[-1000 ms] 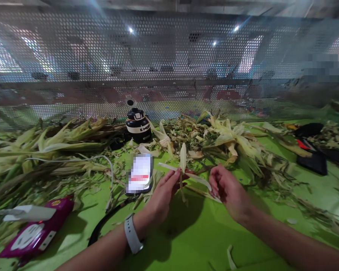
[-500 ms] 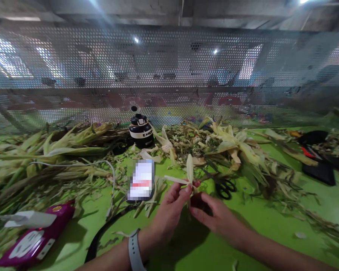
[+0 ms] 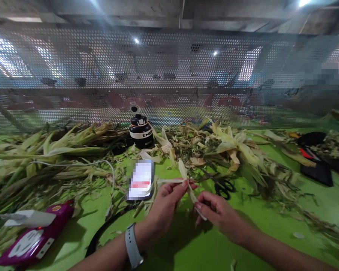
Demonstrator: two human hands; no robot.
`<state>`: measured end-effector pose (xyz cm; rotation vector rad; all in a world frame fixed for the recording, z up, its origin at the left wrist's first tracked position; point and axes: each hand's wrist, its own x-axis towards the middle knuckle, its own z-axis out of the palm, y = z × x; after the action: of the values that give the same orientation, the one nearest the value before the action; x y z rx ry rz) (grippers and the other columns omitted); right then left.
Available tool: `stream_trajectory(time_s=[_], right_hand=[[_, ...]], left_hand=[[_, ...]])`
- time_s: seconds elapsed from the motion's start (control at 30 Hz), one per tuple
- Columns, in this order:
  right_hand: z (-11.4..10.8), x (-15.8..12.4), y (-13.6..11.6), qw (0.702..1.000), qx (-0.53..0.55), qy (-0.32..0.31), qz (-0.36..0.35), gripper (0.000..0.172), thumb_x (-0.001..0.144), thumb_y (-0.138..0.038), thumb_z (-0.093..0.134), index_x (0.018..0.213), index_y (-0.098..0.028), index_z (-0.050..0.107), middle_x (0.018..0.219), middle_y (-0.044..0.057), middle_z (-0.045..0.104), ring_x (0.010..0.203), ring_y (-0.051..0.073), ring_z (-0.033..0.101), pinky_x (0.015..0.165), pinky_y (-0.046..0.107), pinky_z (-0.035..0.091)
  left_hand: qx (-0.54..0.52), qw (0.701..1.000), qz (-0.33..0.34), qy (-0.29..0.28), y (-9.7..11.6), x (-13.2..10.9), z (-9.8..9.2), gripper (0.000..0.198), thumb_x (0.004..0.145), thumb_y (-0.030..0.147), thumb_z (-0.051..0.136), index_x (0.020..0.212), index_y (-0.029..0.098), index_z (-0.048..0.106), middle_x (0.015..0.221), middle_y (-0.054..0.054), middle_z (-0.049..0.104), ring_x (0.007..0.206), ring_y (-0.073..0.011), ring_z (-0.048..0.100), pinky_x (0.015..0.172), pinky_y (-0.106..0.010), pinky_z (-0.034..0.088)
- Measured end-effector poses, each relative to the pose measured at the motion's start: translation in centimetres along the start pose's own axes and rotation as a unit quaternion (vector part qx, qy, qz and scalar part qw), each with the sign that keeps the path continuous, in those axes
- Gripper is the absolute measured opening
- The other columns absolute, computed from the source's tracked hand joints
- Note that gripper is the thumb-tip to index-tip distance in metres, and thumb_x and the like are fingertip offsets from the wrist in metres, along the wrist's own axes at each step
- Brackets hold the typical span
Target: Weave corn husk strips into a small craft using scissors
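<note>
My left hand (image 3: 165, 205) pinches a small bundle of pale corn husk strips (image 3: 183, 174) above the green table (image 3: 260, 241); a grey watch sits on that wrist. My right hand (image 3: 216, 214) is closed on one strip of the same husk (image 3: 196, 206), drawn down and to the right of the left hand. The two hands are close together, a little in front of a phone (image 3: 141, 180) lying face up.
Black scissors (image 3: 223, 185) lie just beyond my right hand. Heaps of corn husks (image 3: 231, 146) and stalks (image 3: 45, 150) cover the back and left. A black bottle (image 3: 141, 131) stands by the perforated metal screen. A magenta device (image 3: 34, 237) with a white cable lies at the left.
My right hand let go, reached under the husk bundle, then took a strip and drew it down to the right. The left hand kept its pinch; the view lifted slightly.
</note>
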<state>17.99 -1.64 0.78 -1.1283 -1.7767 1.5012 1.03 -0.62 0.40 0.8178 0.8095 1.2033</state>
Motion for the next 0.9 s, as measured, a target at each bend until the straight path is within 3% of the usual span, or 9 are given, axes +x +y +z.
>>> stream_trajectory(time_s=[0.1,0.17,0.23,0.33,0.53,0.67,0.9], right_hand=[[-0.1,-0.1,-0.1,0.999,0.04,0.016,0.023,0.027,0.09,-0.046,0.048,0.087,-0.019,0.05,0.079,0.0,0.063,0.053,0.011,0.06,0.05,0.023,0.043],[0.1,-0.3,-0.2,0.999,0.005,0.034,0.011,0.027,0.09,-0.047,0.048,0.09,-0.02,0.051,0.078,-0.001,0.063,0.049,0.01,0.058,0.047,0.023,0.044],[0.2,-0.5,-0.3,0.993,-0.091,0.059,-0.038,0.024,0.091,-0.043,0.048,0.091,-0.02,0.057,0.074,0.0,0.063,0.055,0.013,0.058,0.051,0.025,0.045],[0.2,-0.7,-0.4,0.958,-0.235,0.09,-0.137,0.02,0.092,-0.034,0.049,0.095,-0.021,0.064,0.083,0.005,0.067,0.074,0.019,0.062,0.066,0.03,0.047],[-1.0,-0.3,-0.3,0.906,-0.321,0.149,-0.231,0.02,0.094,-0.028,0.048,0.1,-0.019,0.066,0.087,0.007,0.066,0.079,0.02,0.062,0.072,0.031,0.047],[-1.9,0.1,-0.6,0.901,-0.309,0.193,-0.234,0.016,0.093,-0.026,0.049,0.099,-0.02,0.063,0.089,0.007,0.065,0.083,0.02,0.061,0.075,0.031,0.047],[-2.0,0.3,-0.7,0.911,-0.29,0.206,-0.207,0.011,0.091,-0.028,0.054,0.095,-0.019,0.06,0.089,0.006,0.064,0.08,0.018,0.061,0.072,0.029,0.047]], left_hand=[[0.001,1.0,0.015,0.011,0.0,0.2,-0.3,0.02,0.077,0.036,0.069,0.088,0.019,0.07,0.102,-0.006,0.071,0.103,-0.0198,0.06,0.092,-0.031,0.044],[0.008,0.999,0.023,0.034,0.0,0.3,-0.2,0.021,0.077,0.036,0.069,0.091,0.019,0.069,0.104,-0.005,0.07,0.105,-0.0194,0.059,0.093,-0.03,0.044],[0.03,0.998,0.023,0.049,0.0,0.3,-0.1,0.021,0.076,0.034,0.07,0.09,0.019,0.068,0.1,-0.004,0.07,0.1,-0.0179,0.06,0.088,-0.028,0.045],[0.053,0.997,0.019,0.051,0.1,0.3,0.0,0.02,0.071,0.029,0.074,0.086,0.018,0.068,0.095,-0.003,0.069,0.088,-0.0151,0.061,0.077,-0.025,0.047],[0.074,0.997,-0.019,0.028,0.3,0.2,0.1,0.024,0.069,0.029,0.073,0.088,0.015,0.069,0.081,-0.003,0.067,0.069,-0.0123,0.056,0.065,-0.024,0.044],[0.08,0.995,-0.054,-0.004,0.3,-0.3,0.3,0.02,0.068,0.029,0.074,0.082,0.015,0.07,0.073,-0.002,0.066,0.063,-0.0111,0.052,0.06,-0.022,0.041],[0.049,0.995,-0.076,-0.041,0.5,-0.7,0.4,0.022,0.068,0.03,0.077,0.082,0.015,0.07,0.082,-0.004,0.067,0.074,-0.0131,0.057,0.07,-0.024,0.044]])
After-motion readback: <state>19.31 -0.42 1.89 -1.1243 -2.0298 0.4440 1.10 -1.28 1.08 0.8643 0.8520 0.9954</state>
